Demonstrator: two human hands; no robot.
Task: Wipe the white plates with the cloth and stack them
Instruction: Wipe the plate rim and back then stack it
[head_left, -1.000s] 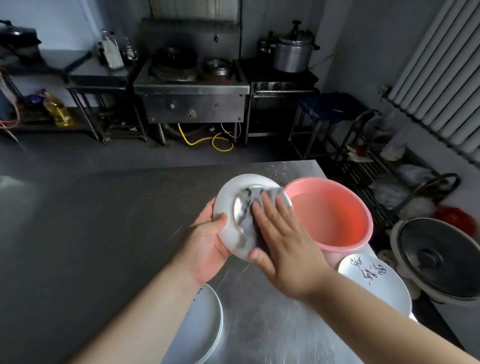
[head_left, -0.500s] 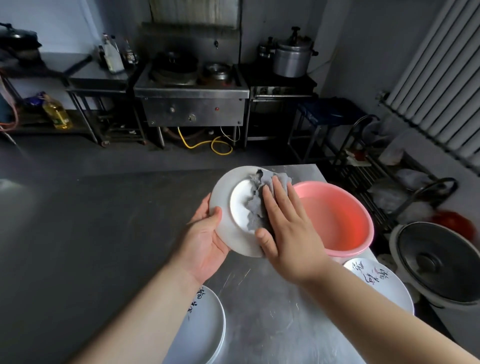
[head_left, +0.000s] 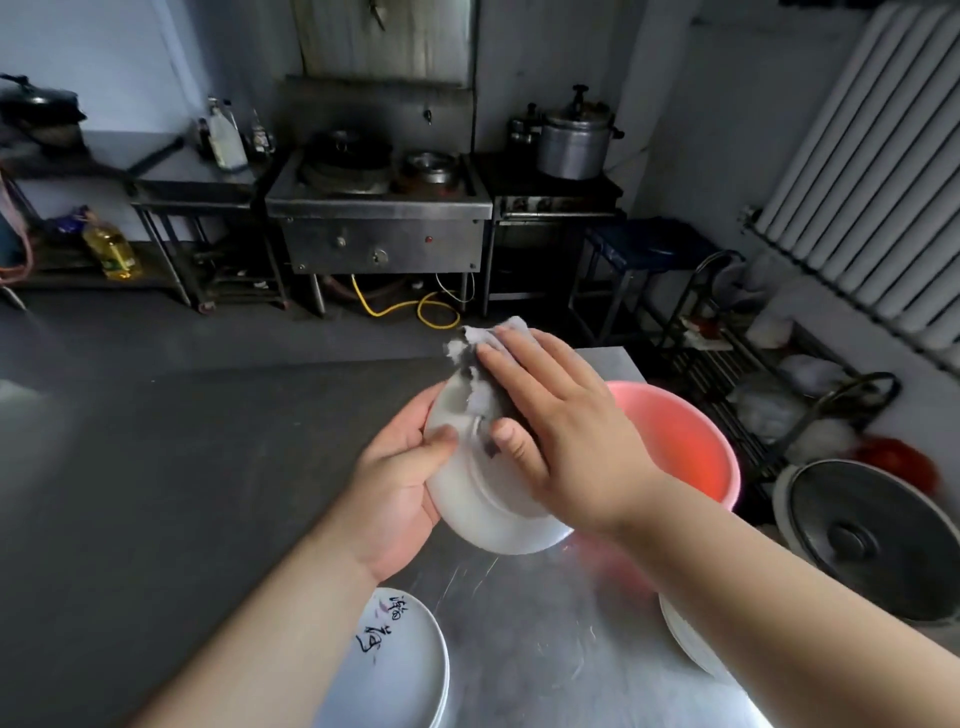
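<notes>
Nearest the camera, a stack of white plates (head_left: 400, 670) with dark brush lettering lies on the steel surface (head_left: 545, 649), below and left of the held plate. A second stack of plates (head_left: 685, 636) shows partly behind the right forearm, below and right of the held plate. The held plate (head_left: 483, 499) is lifted above the surface and tilted. The left hand (head_left: 400, 478) grips its left rim, thumb curled over the edge and fingers behind. The right hand (head_left: 566, 431) lies flat with straight fingers, pressing a grey cloth (head_left: 480, 374) against the plate's upper part; the cloth bunches past the fingertips. Just right of the held plate stands a pink basin (head_left: 691, 441). Farther right sits a round metal lid (head_left: 862, 540). Beyond the held plate, across the floor, stands a steel stove (head_left: 379, 228), with a pressure cooker (head_left: 574, 135) to its right.
</notes>
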